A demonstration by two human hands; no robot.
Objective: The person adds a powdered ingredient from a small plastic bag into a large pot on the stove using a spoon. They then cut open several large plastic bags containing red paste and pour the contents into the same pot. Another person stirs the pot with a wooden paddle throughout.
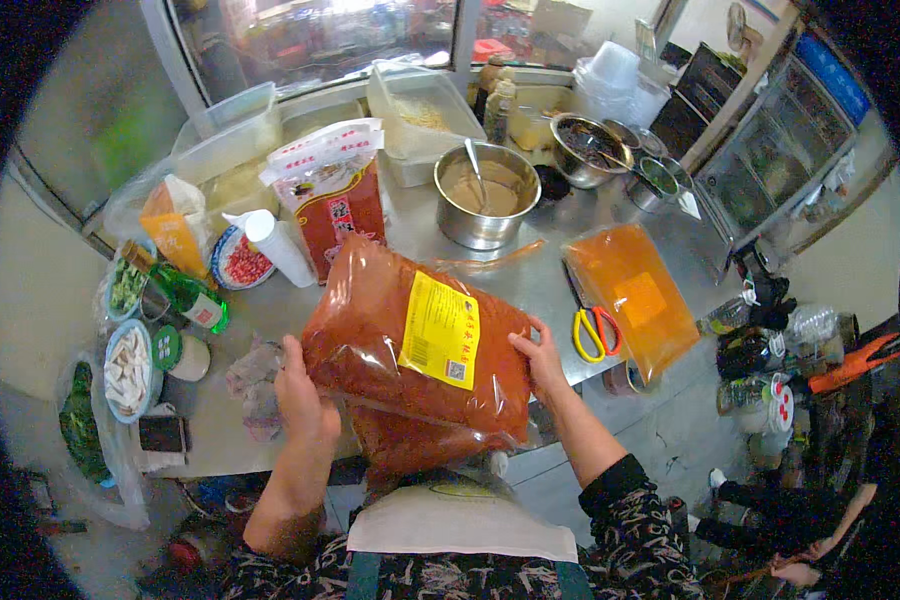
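Note:
Between my two hands is a large clear plastic bag of red powder point(367, 330), tilted near the counter's front edge. It bears a yellow label with writing. My left hand point(307, 401) presses its palm and fingers to the bag's left side. At the right edge, my right hand point(540, 356) grips with the thumb on top; its other fingers are partly hidden. Below it shows more red powder in plastic point(427, 446); I cannot tell whether that is a second bag. Behind stands an upright printed bag of red powder point(349, 217). Scissors point(594, 330) lie to the right.
On the steel counter point(412, 225) stand a pot of brown sauce point(487, 187) and a bowl of dark sauce point(589, 146). An orange-filled bag point(630, 289) lies right. Leftward are a green bottle point(191, 300), stacked white cups point(279, 244) and a crumpled cloth point(255, 386). A person point(787, 510) is at lower right.

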